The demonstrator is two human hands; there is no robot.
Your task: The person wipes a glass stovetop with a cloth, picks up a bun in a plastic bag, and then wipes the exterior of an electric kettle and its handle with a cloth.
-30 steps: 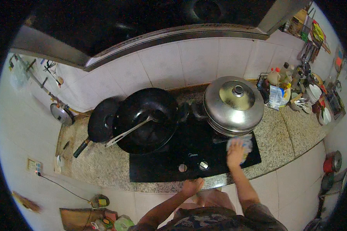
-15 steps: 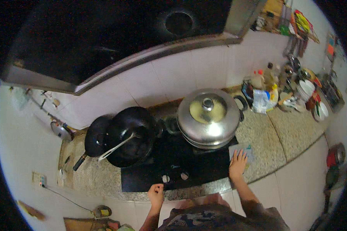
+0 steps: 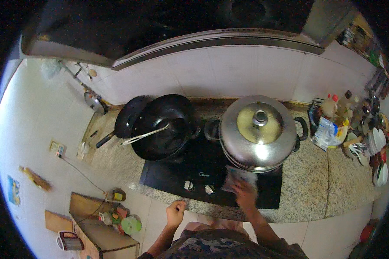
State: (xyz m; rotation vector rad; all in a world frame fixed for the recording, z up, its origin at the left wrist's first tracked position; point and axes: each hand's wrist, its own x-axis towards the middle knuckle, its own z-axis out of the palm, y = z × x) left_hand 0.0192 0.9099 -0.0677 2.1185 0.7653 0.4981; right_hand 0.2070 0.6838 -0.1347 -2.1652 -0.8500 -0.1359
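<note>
My right hand (image 3: 245,194) is on a pale, thin cloth (image 3: 241,176) on the black glass gas hob (image 3: 160,172), just in front of the large steel steamer pot (image 3: 250,129). Motion smears its fingers, and the cloth bunches under and ahead of them. My left hand (image 3: 176,212) is curled closed at the counter's front edge, with nothing visible in it. Two silver knobs (image 3: 188,185) sit on the hob's front, between my hands. A black wok (image 3: 162,125) with a metal spatula (image 3: 146,134) in it stands on the hob's left side.
A black frying pan (image 3: 132,115) stands left of the wok, its handle toward me. Bottles (image 3: 330,105), packets and stacked white bowls (image 3: 376,140) crowd the counter's right end. A dark range hood (image 3: 160,39) hangs above. At lower left stands a wooden cabinet (image 3: 116,239).
My right hand has dragged the cloth leftward from the hob's right edge onto the glass. My left hand stays closed near the counter edge. The view has shifted.
</note>
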